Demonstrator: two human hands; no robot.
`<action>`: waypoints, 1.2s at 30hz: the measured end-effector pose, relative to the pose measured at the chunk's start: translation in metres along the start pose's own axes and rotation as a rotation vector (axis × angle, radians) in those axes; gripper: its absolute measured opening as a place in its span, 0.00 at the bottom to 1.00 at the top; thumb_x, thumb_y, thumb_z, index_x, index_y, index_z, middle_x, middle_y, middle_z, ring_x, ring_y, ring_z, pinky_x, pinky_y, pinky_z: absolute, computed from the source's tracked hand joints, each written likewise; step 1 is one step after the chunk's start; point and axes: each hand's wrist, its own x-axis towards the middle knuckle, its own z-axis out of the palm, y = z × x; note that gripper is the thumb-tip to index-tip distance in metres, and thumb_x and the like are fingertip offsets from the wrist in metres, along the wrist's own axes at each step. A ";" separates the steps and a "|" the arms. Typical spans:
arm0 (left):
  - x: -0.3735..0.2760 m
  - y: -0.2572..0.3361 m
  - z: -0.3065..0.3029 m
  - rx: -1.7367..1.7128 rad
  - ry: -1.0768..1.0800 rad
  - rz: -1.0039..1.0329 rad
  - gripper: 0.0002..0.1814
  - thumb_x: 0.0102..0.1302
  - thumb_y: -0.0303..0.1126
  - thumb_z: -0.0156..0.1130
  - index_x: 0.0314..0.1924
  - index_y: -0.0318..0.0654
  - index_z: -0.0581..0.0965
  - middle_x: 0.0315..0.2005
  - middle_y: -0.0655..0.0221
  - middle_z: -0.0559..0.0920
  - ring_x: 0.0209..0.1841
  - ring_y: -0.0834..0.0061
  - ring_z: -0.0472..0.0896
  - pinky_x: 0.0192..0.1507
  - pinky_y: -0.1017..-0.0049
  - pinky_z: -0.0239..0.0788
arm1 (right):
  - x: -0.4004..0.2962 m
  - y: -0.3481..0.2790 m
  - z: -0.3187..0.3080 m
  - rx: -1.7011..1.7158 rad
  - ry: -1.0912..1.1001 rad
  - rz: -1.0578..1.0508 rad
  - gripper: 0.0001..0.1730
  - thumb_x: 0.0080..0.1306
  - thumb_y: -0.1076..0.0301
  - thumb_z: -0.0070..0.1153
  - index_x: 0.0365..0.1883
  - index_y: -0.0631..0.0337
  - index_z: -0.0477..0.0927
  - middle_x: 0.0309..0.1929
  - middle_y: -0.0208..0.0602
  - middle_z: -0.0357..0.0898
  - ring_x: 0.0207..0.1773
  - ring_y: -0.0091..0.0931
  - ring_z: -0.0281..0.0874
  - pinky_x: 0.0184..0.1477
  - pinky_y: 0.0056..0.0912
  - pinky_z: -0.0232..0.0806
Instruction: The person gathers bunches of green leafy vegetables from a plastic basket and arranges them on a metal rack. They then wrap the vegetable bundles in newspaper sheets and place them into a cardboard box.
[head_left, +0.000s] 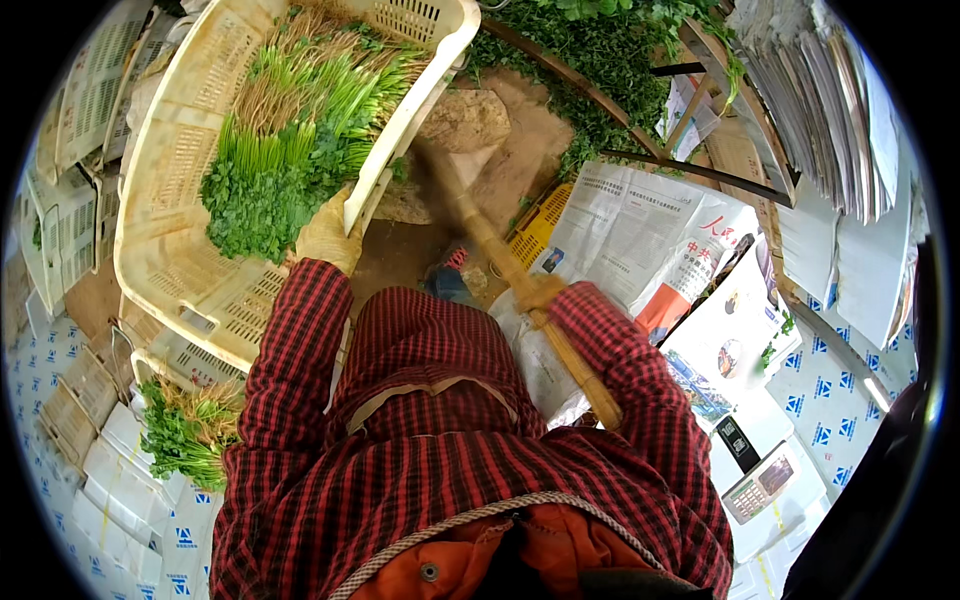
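Note:
My left hand (331, 234), in a pale yellowish glove, grips the near right rim of a large cream plastic crate (169, 150). Leafy green bunches with brown roots, possibly celery or coriander (300, 142), lie in rows inside it. My right hand (541, 292), also gloved and partly blurred, is closed around a bamboo pole or handle (499, 251). The pole slants from beside my right forearm up to the crate's right side. Its far end is dark and blurred, so its kind cannot be told.
Newspaper sheets (619, 232) cover a surface at the right, beside a yellow crate (541, 225). A digital scale (761, 484) is at the lower right, stacked papers (817, 105) at the upper right. Loose greens (607, 82) lie behind a wooden bar. More greens (191, 435) lie lower left.

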 end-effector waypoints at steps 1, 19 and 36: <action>-0.001 -0.001 0.002 -0.005 0.000 -0.033 0.31 0.63 0.33 0.62 0.66 0.52 0.66 0.52 0.59 0.79 0.50 0.59 0.80 0.54 0.65 0.71 | -0.030 -0.027 -0.029 0.110 -0.040 0.028 0.32 0.48 0.56 0.74 0.44 0.70 0.78 0.34 0.46 0.81 0.35 0.32 0.81 0.34 0.35 0.77; 0.003 -0.003 0.005 0.045 -0.039 -0.074 0.30 0.66 0.38 0.59 0.67 0.53 0.64 0.53 0.59 0.79 0.52 0.60 0.79 0.55 0.65 0.72 | -0.148 -0.012 -0.079 0.775 0.299 -0.057 0.42 0.52 0.76 0.66 0.67 0.63 0.64 0.39 0.44 0.77 0.31 0.33 0.80 0.23 0.34 0.77; 0.003 -0.006 0.010 0.057 0.044 -0.006 0.27 0.66 0.37 0.58 0.65 0.49 0.67 0.54 0.59 0.78 0.53 0.60 0.79 0.56 0.64 0.70 | -0.178 -0.008 0.001 0.832 0.159 0.019 0.39 0.53 0.74 0.67 0.64 0.60 0.67 0.37 0.41 0.78 0.27 0.31 0.79 0.25 0.34 0.76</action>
